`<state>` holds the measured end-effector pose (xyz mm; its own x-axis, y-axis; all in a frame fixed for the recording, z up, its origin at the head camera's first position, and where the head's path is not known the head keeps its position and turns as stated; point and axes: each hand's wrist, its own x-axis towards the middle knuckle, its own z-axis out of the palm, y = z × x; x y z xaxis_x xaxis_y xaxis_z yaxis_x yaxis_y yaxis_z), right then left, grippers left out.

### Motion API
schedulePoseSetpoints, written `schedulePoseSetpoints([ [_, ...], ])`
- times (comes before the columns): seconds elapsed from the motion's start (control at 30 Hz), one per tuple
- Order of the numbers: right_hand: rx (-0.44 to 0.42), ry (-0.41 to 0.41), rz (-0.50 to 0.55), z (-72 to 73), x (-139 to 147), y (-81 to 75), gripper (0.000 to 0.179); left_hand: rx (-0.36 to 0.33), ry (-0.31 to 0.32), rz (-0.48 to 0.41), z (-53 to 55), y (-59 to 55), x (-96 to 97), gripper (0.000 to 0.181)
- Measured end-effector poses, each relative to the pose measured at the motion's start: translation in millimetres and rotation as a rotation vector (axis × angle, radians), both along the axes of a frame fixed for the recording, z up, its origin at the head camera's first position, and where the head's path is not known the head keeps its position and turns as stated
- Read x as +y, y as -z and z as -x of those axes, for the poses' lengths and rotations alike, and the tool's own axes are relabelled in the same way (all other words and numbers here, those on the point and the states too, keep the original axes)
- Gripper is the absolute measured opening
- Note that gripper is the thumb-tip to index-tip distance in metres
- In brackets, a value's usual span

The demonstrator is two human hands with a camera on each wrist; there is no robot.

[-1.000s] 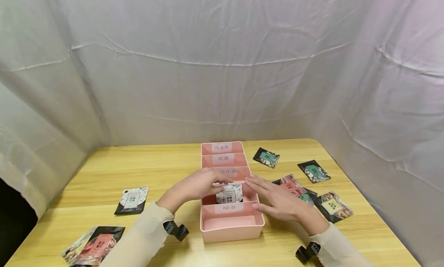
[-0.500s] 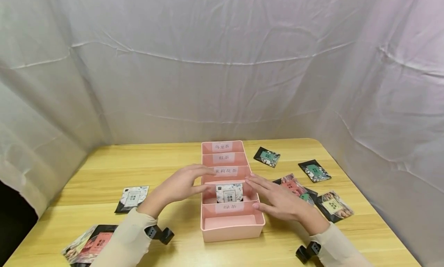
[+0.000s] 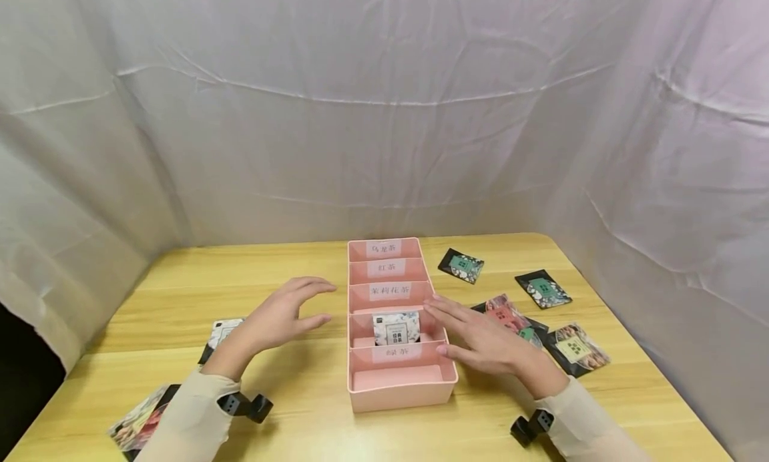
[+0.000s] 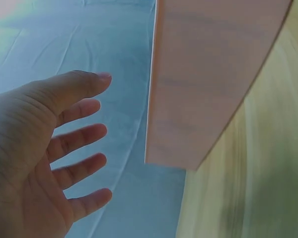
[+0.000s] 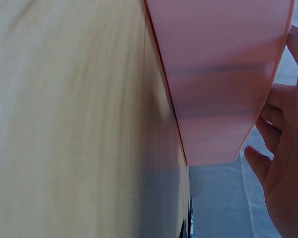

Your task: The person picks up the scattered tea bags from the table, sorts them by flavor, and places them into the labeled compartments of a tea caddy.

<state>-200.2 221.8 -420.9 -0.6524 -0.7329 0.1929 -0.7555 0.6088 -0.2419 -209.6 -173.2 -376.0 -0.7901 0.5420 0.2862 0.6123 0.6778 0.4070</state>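
Left grip [image 3: 278, 325], spread and unloaded, has withdrawn from the pink box [image 3: 404, 400], leaving the white sachet [image 3: 396, 328] apparently placed in the second compartment [image 3: 362, 326] from the near end, while the right grip [image 3: 485, 338], fingers extended, rests at the box's right side.

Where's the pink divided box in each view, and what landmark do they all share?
Head: the pink divided box sits lower middle, between the left hand and right hand.
Left wrist: its side wall shows upper middle to right.
Right wrist: its side wall shows upper middle to right.
Shared landmark: the wooden table, visible in all three.
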Motion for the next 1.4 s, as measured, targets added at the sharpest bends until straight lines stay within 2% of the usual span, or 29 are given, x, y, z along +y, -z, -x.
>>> schedulePoseSetpoints([
  [0.23,-0.008,0.002,0.003,1.8,0.1,-1.7,0.069,-0.029,-0.070,0.003,-3.0,5.8,-24.6,0.055],
  [0.77,-0.003,0.001,0.009,-0.6,-0.5,2.6,0.069,-0.121,-0.166,0.006,-13.6,22.9,-70.1,0.066],
  [1.17,0.013,-0.001,0.017,-0.2,0.8,0.9,0.069,-0.196,-0.228,0.004,-18.7,34.2,-97.1,0.070],
  [1.4,-0.002,-0.006,0.020,-0.5,-0.1,-0.5,0.069,-0.239,-0.229,0.007,-18.3,38.1,-112.6,0.071],
])
